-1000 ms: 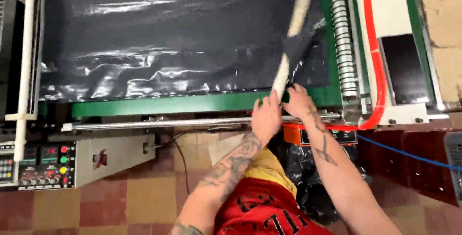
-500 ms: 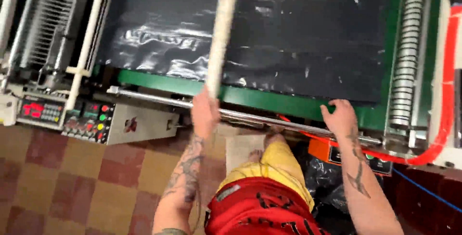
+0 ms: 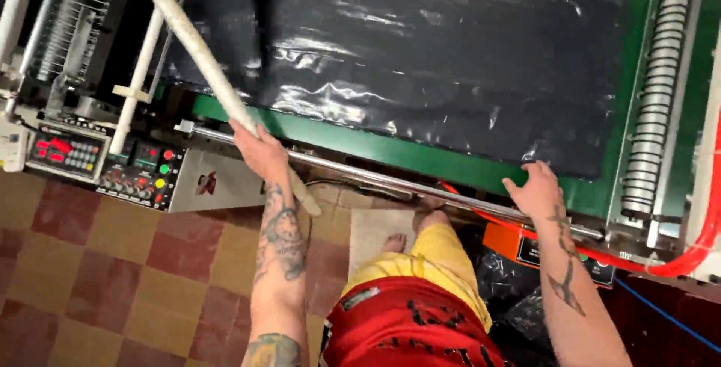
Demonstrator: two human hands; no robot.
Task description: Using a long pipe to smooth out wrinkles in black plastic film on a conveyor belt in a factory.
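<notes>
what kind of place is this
Probably a factory floor or workshop that makes plastic film or bags: a green machine bed carries a black plastic sheet, with a control panel and a ribbed roller.

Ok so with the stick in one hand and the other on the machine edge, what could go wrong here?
The long white stick, held by the left hand, angles over the glossy black plastic sheet; its end might snag or tear the film. The right hand rests at the green machine bed's edge beside the metal rail, a possible pinch spot. Bare feet near the red cable risk tripping.
</notes>
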